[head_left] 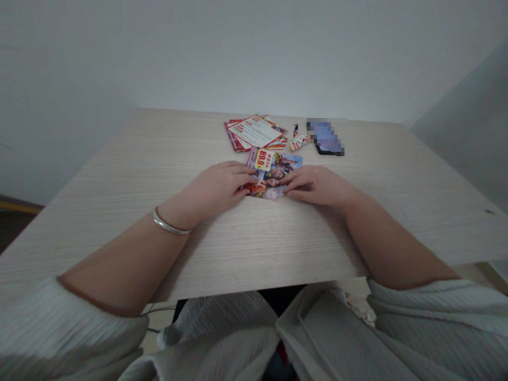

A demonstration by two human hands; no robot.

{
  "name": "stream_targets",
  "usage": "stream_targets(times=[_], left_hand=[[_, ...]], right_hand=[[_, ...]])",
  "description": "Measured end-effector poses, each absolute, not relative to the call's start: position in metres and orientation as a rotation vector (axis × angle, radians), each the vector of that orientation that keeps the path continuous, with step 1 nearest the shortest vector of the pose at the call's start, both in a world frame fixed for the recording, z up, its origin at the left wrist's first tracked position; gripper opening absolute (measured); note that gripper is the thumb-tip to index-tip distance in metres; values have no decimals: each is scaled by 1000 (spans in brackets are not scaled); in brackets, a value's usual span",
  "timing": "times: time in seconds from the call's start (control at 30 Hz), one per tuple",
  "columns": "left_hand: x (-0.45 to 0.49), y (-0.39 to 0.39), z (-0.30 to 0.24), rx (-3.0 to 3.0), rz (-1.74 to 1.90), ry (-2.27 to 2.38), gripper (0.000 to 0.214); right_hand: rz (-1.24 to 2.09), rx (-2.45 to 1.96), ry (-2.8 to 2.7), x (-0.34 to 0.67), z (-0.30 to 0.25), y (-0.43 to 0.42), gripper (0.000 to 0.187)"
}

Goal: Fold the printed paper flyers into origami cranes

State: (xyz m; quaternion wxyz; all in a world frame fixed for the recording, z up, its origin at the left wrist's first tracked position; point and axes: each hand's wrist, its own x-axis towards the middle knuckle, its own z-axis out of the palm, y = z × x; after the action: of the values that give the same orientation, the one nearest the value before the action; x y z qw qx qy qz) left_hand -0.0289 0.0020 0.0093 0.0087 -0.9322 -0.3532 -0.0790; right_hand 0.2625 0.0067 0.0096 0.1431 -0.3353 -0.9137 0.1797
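Note:
A colourful printed flyer (273, 174) with a yellow 89.9 price label lies on the pale table in front of me. At its left edge my left hand (224, 185) has its fingers bent over the paper and the thumb at the lower left corner. My right hand (317, 185) grips the opposite edge, fingertips on the printed face. Behind the flyer is a fanned pile of red and white leaflets (256, 131). Small torn-looking paper scraps (298, 142) rest to the right of that pile.
A phone (326, 137), partly blurred by pixels, lies at the back right of the table (246, 248). A pale wall (254, 58) rises behind the table's far edge. The near edge runs just in front of my body.

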Motion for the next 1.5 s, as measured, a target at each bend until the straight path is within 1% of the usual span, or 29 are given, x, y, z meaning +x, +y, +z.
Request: stream_targets(times=[0.3,0.53,0.63,0.73,0.87,1.0,1.17,1.37,1.5], left_hand=[[-28,1,7,-3017,-332,-1062,45],[-27,2,5,-3090,-405,-933,44],[-25,-1,6,-3112,-392,-994,42],[-20,-7,12,-3080,-292,-1176,40],[-16,-11,18,-3045,-236,-1320,40],[-18,-9,14,-3033,-243,-1181,47],[-22,-6,4,-3029,-219,-996,47],[-20,-8,5,-3044,-211,-954,46],[-18,-10,10,-3043,-159,-1024,46]], right_hand=[[472,-1373,-2436,258,11,7,34],[332,-1553,-2286,248,7,7,29],[320,-1576,-2306,245,5,8,27],[301,-1565,-2346,243,3,10,25],[272,-1615,-2374,239,2,11,26],[162,-1648,-2388,237,3,9,27],[129,-1698,-2429,236,6,8,28],[128,-1760,-2499,235,10,8,32],[134,-1786,-2531,233,11,8,34]])
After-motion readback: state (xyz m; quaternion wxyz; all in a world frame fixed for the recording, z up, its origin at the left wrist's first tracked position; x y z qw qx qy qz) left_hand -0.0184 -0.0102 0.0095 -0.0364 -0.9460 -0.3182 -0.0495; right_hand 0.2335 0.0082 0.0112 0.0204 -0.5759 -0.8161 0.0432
